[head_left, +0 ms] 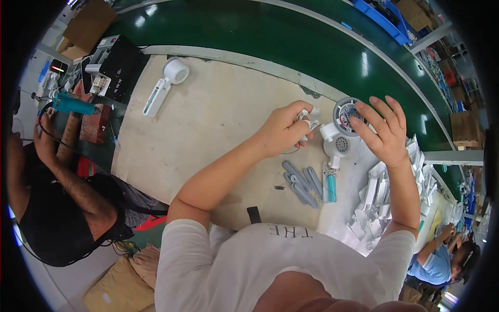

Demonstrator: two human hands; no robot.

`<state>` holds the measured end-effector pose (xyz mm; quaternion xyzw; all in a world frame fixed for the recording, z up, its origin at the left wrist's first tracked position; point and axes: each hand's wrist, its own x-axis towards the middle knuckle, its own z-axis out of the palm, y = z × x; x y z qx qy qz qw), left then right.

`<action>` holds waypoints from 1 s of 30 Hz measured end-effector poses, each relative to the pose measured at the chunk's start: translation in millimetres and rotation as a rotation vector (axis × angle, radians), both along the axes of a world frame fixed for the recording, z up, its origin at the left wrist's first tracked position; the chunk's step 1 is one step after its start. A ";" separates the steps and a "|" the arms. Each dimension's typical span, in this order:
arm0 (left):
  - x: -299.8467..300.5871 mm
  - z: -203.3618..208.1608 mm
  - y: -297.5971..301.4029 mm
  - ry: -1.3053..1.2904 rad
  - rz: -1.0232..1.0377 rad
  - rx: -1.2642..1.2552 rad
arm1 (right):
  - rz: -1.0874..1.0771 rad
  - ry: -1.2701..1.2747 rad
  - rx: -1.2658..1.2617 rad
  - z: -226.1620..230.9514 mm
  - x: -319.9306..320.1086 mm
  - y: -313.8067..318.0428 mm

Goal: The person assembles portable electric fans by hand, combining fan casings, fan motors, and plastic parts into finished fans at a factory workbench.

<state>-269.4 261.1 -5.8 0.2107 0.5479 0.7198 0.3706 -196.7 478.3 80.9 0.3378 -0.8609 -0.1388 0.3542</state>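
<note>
Beside the conveyor (270,36), one dryer body (338,140) stands; left hand (283,130) pinches a small clip (306,120), right hand (382,130), fingers spread, touches its round rear. Second dryer (166,83) lies well left.

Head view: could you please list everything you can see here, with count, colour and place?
Hair dryer body: one, white, under the hands, open at the head.
Round part: one, grey with blue inside, at the right hand's fingertips.
Finished hair dryer: one, white, far left of the mat.
Flat handle pieces: several, grey, near the dryer's handle.
White shells: a pile, right of the mat.
Conveyor belt: one, green, beyond the mat.
Black box: one, far left.
Co-worker's power tool: one, teal, left.
Left hand: pinching a small white part.
Right hand: fingers spread on the round part.
</note>
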 end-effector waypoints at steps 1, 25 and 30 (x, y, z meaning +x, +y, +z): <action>0.5 -0.8 -1.3 0.208 0.021 -0.065 | -0.003 -0.006 -0.001 -0.4 0.7 -0.2; 2.1 11.9 7.0 0.805 -0.025 -0.471 | -0.053 -0.887 -0.571 17.7 4.2 -16.2; 8.0 18.8 6.1 0.854 -0.038 -0.491 | -0.083 -0.957 -0.658 3.6 -2.5 -3.3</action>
